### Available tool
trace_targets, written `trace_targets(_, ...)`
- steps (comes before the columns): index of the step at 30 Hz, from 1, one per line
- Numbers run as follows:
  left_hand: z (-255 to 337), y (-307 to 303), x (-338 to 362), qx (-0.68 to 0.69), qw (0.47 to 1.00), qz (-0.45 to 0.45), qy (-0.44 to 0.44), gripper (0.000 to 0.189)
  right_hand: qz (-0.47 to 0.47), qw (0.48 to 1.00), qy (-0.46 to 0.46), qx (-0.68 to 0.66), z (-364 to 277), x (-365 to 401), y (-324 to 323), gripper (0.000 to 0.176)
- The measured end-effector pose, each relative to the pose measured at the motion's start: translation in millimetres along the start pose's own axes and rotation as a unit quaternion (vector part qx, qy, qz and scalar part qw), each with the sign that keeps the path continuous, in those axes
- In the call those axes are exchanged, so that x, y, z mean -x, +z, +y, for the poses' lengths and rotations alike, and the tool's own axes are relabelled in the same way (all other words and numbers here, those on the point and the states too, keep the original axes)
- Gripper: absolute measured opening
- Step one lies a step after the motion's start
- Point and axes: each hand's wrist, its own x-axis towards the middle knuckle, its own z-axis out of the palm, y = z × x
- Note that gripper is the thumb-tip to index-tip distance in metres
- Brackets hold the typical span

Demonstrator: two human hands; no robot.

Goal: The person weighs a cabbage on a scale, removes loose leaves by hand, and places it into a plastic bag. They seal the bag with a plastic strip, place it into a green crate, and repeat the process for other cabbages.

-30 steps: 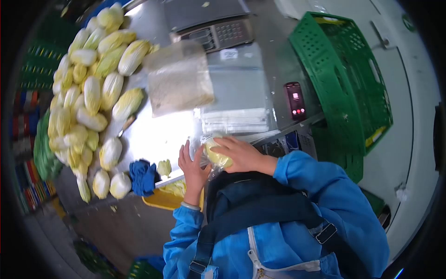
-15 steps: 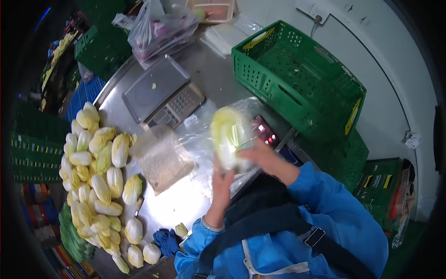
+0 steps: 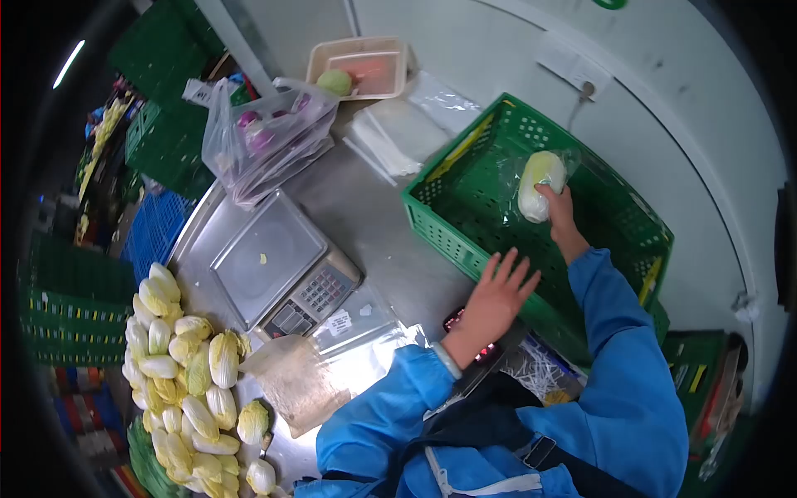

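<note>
Wrapped cabbage: one, a pale yellow-and-white napa cabbage in clear plastic [image 3: 541,184], gripped by the right fingers inside the crate.
Right hand [image 3: 558,214]: fingers narrowed around the wrapped cabbage's near end, thumb on its side.
Left hand [image 3: 496,303]: fingers spread wide, holding nothing; they reach over the crate's near rim, and I cannot tell whether they touch it.
Crate around the right fingers: one open green perforated plastic crate [image 3: 462,244].
Phone: one, dark with a lit screen [image 3: 484,352], below the left fingers, partly hidden by the wrist.
Scale: one grey weighing scale with keypad [image 3: 270,257], well left of the left fingers.
Unwrapped cabbages: over twenty yellow-white heads [image 3: 199,417], overlapping too much for an exact count, far left of both hands.
Bag: one translucent plastic bag [image 3: 270,133] with at least two purple round vegetables [image 3: 259,139], left of the right fingers.
Tray: one beige rectangular tray [image 3: 390,83] holding one green round vegetable [image 3: 334,82], beyond the left fingers.
</note>
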Motion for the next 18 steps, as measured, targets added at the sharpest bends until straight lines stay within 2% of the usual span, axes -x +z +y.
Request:
trace_targets(2, -8, 27, 1, 0.034, 0.994, -0.098, -0.011, 0.045, -0.011, 1.0, -0.003, -0.013, 29, -34, 19, 0.063)
trace_targets(5, -7, 47, 9, 0.082, 0.996, -0.016, -0.019, 0.039, -0.044, 0.998, -0.006, -0.052, 87, -87, 48, 0.058)
trace_targets(6, -7, 46, 15, 0.108, 0.994, 0.025, -0.013, 0.041, -0.076, 0.991, 0.024, -0.106, 93, -92, 61, 0.054)
trace_targets(7, -7, 37, 21, 0.127, 0.989, 0.07, -0.006, 0.042, -0.102, 0.975, 0.105, -0.168, 101, -100, 67, 0.054)
trace_targets(8, -6, 27, 32, 0.156, 0.982, 0.104, -0.007, 0.044, -0.205, 0.941, 0.122, -0.242, 109, -108, 66, 0.05)
trace_targets(9, -7, 19, 48, 0.158, 0.982, 0.103, -0.023, 0.046, -0.218, 0.935, 0.138, -0.244, 112, -112, 69, 0.05)
trace_targets(10, -7, 18, 71, 0.18, 0.975, 0.094, -0.089, 0.045, -0.25, 0.941, 0.129, -0.186, 121, -121, 60, 0.049)
trace_targets(11, -6, 20, 99, 0.206, 0.963, 0.087, -0.148, 0.045, -0.279, 0.948, 0.139, -0.07, 133, -140, 41, 0.054)
trace_targets(12, -5, 23, 134, 0.227, 0.939, 0.107, -0.234, 0.042, -0.26, 0.951, 0.167, 0.017, 132, -148, 31, 0.056)
trace_targets(14, -4, 14, 214, 0.229, 0.874, 0.147, -0.402, 0.034, -0.213, 0.936, 0.206, 0.189, 108, -157, 22, 0.06)
trace_targets(15, 3, 7, 258, 0.335, 0.749, 0.25, -0.515, 0.027, -0.186, 0.918, 0.216, 0.277, 97, -159, 19, 0.061)
trace_targets(16, 8, 6, 301, 0.216, 0.689, 0.313, -0.616, 0.016, -0.21, 0.879, 0.135, 0.405, 100, -186, 6, 0.058)
trace_targets(17, 12, 5, 345, 0.19, 0.567, 0.404, -0.692, 0.017, -0.225, 0.823, 0.046, 0.52, 101, -208, 0, 0.055)
trace_targets(18, 20, 1, 382, 0.076, 0.505, 0.428, -0.746, 0.02, -0.183, 0.815, -0.121, 0.537, 87, -198, 8, 0.051)
